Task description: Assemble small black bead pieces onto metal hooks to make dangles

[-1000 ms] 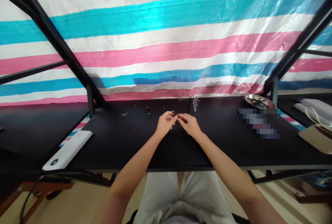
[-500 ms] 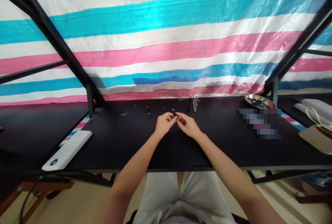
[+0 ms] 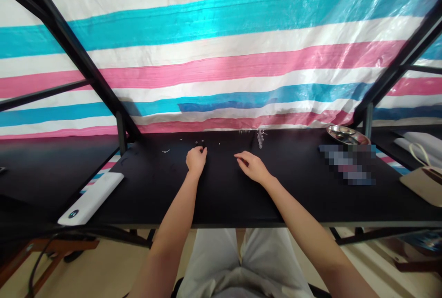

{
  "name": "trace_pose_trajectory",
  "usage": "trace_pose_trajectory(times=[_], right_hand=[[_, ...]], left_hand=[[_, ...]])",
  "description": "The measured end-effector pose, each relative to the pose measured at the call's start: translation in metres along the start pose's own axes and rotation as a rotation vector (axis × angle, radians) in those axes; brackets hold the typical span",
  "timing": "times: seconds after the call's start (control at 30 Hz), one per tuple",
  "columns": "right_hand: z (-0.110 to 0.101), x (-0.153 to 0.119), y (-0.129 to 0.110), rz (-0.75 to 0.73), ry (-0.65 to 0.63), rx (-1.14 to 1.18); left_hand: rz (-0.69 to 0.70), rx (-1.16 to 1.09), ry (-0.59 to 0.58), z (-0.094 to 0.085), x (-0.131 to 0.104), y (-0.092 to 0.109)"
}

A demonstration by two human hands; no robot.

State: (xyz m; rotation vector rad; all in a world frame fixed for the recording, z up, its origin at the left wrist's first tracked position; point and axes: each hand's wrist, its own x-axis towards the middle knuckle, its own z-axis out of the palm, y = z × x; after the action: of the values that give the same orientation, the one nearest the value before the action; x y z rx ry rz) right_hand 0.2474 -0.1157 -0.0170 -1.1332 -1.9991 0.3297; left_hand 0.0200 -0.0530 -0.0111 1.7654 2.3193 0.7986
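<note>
My left hand is over the black table, thumb and fingers closed around a small black piece with a grey tip. A similar grey-tipped piece stands right beside it, its lower part hidden by the fingers. To the right, my right hand rests low over the tabletop with its fingers a little apart and nothing between them. Clear small parts in a cluster lie beyond it near the back edge, and a row of tiny pieces is left of them.
A metal dish sits at the back right, above a blurred flat item. White scraps lie at the left. A long white device is on the table's left side. A beige bag is at far right.
My left hand has moved left with the small black piece, away from my right hand, to beside the other piece. My right hand has stayed about where it was, its fingers now empty.
</note>
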Motion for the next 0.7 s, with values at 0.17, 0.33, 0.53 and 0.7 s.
trace_pose_trajectory(times=[0.17, 0.33, 0.53, 0.7], right_hand=[[-0.0005, 0.0001, 0.0012, -0.007, -0.029, -0.005], [0.0000, 0.0008, 0.0014, -0.018, -0.030, -0.005], [-0.0008, 0.0007, -0.0004, -0.020, -0.017, -0.005], [-0.0008, 0.0007, -0.0001, -0.020, -0.024, -0.006]], left_hand=[[-0.012, 0.057, -0.031, 0.0019, 0.0011, -0.0036], [0.007, 0.068, -0.048, 0.0042, 0.0030, -0.0062], [-0.002, 0.058, -0.050, 0.0080, 0.0058, -0.0071], [-0.010, 0.062, -0.038, 0.0101, 0.0071, -0.0073]])
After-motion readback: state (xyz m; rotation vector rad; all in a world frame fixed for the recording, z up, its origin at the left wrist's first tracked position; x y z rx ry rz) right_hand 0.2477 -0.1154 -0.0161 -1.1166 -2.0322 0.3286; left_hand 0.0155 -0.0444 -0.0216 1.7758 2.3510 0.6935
